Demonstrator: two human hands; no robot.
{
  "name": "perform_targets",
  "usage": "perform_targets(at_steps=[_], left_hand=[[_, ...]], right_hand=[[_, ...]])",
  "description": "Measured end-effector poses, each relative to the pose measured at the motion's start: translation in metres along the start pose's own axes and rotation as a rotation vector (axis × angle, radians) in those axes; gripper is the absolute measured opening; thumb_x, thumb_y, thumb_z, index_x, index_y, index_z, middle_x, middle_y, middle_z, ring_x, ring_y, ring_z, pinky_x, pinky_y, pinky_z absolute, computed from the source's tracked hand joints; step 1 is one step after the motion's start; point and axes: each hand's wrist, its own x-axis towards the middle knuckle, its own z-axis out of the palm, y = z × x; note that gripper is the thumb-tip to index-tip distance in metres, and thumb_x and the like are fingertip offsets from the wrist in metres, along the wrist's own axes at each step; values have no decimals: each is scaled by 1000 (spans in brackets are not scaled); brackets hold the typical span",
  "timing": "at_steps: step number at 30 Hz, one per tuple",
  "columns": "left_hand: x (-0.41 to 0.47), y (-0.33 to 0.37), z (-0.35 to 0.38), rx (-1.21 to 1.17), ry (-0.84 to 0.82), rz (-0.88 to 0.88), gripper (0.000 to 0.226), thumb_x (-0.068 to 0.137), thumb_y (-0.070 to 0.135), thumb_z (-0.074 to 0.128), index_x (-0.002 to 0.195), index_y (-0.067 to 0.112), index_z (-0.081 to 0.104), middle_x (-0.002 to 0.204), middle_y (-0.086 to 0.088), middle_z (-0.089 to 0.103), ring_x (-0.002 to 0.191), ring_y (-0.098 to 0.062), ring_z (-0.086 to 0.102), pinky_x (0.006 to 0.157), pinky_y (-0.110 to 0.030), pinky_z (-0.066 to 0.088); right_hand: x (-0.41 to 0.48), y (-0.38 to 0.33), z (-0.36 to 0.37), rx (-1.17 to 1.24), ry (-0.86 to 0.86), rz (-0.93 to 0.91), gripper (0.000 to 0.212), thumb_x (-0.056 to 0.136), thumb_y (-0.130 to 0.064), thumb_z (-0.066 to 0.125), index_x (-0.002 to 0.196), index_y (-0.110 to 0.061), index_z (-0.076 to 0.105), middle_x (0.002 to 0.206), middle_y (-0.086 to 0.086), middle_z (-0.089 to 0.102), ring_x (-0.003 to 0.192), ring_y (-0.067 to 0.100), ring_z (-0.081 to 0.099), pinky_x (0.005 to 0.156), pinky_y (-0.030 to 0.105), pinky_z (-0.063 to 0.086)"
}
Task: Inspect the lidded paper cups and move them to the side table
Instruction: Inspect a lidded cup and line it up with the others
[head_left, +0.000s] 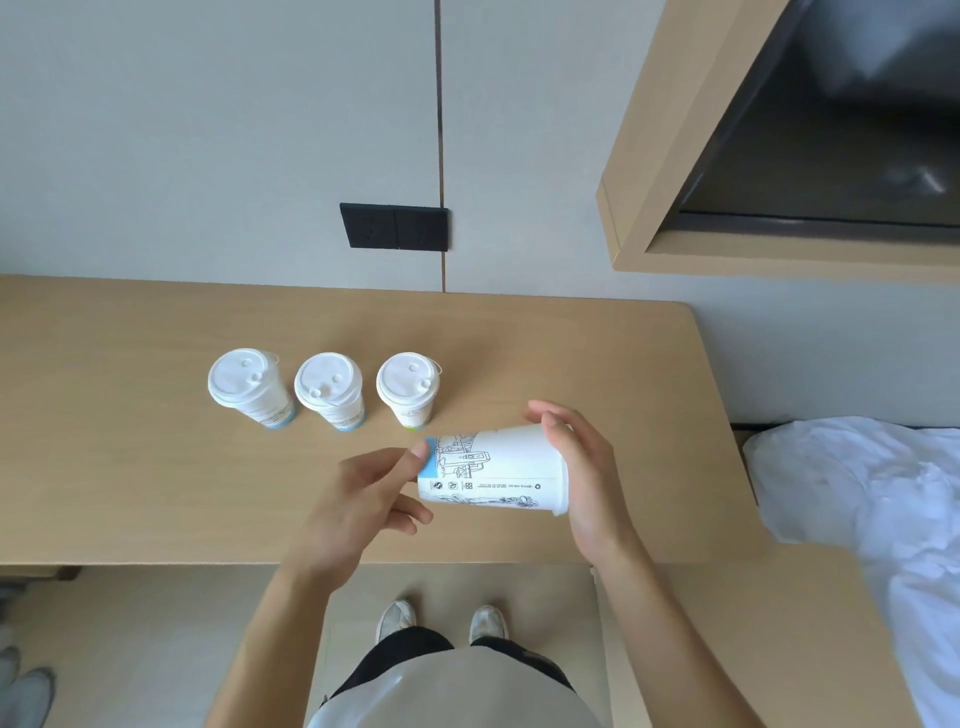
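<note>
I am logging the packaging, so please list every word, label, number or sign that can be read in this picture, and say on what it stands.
Nothing is legible.
Sideways white paper cup with black line drawings: one line of print beside small symbols, too small to read.
Three upright white lidded paper cups: print near the bases, blurred.
Black wall socket plate: no text visible.

Wall (208, 130): grey panels, black socket plate (394, 226)
Desk (104, 457): light wood
Screen (841, 135): dark, wood-framed
Floor (156, 623): pale
Bedding (857, 493): white, right
</note>
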Motion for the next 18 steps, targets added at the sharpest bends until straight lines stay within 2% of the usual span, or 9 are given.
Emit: perform_targets(at_steps=[4, 5, 8, 11, 12, 13, 16, 18], left_hand=[[-2, 7, -21, 9, -109, 75, 32, 94, 42, 71, 115, 20, 80, 105, -6, 79, 82, -23, 70, 74, -31, 58], [-3, 8, -26, 13, -136, 91, 35, 91, 40, 70, 119, 21, 78, 109, -5, 79, 85, -22, 70, 75, -30, 58], [-3, 9, -35, -7, -134, 96, 38, 89, 40, 68, 122, 24, 76, 115, -4, 79, 90, -21, 72, 76, -31, 57], [-4, 11, -36, -2, -54, 41, 32, 97, 45, 68, 114, 20, 79, 107, -5, 80, 79, -25, 72, 73, -35, 57], [-3, 10, -39, 14, -42, 37, 32, 97, 44, 66, 112, 19, 79, 105, -5, 80, 76, -26, 73, 73, -36, 58], [-2, 10, -41, 21, -45, 44, 33, 94, 43, 67, 113, 19, 79, 107, -5, 80, 77, -29, 74, 75, -36, 59], [-1, 9, -51, -10, -67, 97, 37, 84, 40, 83, 118, 25, 78, 122, 4, 76, 98, -33, 75, 88, -40, 62], [-1, 12, -53, -25, -52, 81, 35, 86, 42, 80, 117, 26, 78, 119, 2, 78, 95, -28, 77, 85, -40, 63]], right_hand=[[-6, -2, 11, 62, 25, 18, 54, 74, -57, 65, 118, -28, 74, 125, -11, 74, 128, 14, 62, 109, 37, 46], [-7, -3, 14, 71, 25, 14, 54, 74, -56, 66, 119, -28, 74, 125, -11, 74, 127, 12, 62, 109, 37, 46], [-10, -6, 22, 89, 17, -2, 51, 75, -49, 69, 120, -26, 73, 121, -10, 75, 117, 1, 63, 101, 26, 46], [-13, -8, 31, 102, 35, -17, 42, 80, -38, 69, 119, -23, 73, 120, -2, 75, 109, -3, 65, 91, 14, 47], [-13, -9, 34, 100, 39, -19, 42, 79, -37, 70, 118, -24, 73, 119, -2, 75, 109, -3, 65, 91, 14, 48], [-13, -9, 37, 105, 42, -9, 44, 77, -41, 73, 118, -26, 73, 120, -3, 75, 112, 1, 66, 96, 19, 50], [-10, -7, 43, 122, 59, 21, 51, 70, -55, 74, 119, -39, 72, 126, -5, 73, 128, 20, 63, 115, 51, 46], [-9, -7, 47, 129, 64, 27, 50, 70, -57, 75, 119, -46, 70, 130, -3, 71, 130, 25, 62, 117, 59, 42]])
